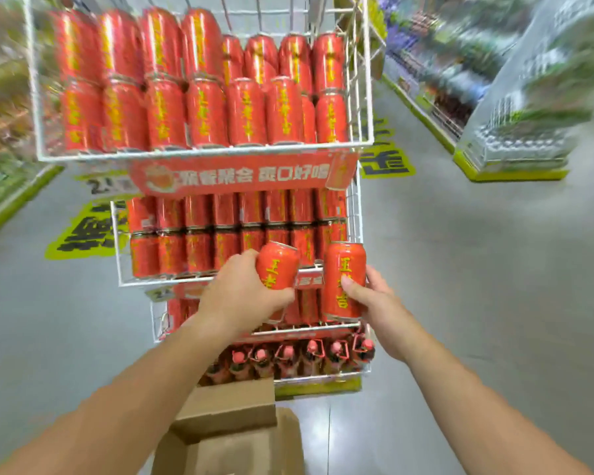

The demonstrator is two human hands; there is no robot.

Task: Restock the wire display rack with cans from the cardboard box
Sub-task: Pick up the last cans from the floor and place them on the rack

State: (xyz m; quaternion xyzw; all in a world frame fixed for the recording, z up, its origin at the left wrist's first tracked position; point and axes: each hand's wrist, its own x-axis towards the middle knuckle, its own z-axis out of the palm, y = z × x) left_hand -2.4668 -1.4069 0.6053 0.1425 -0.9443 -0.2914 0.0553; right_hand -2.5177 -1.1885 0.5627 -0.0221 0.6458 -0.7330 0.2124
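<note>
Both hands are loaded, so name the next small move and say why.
Probably lower the upright can in the right hand onto the wire rack, third tier, right end: its base hangs just above that rail, while the left hand holds a tilted can.

My left grip [242,298] is holding a tilted can [277,264], my right grip [374,303] an upright can [345,269], at the wire rack [203,154].

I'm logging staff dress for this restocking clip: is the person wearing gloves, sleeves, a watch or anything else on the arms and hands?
Nothing worn shows. The left hand and right hand are bare, without gloves, and no ring is visible. The left forearm and right forearm are bare down to the frame's edge: no sleeve, watch or wristband in view.
</note>
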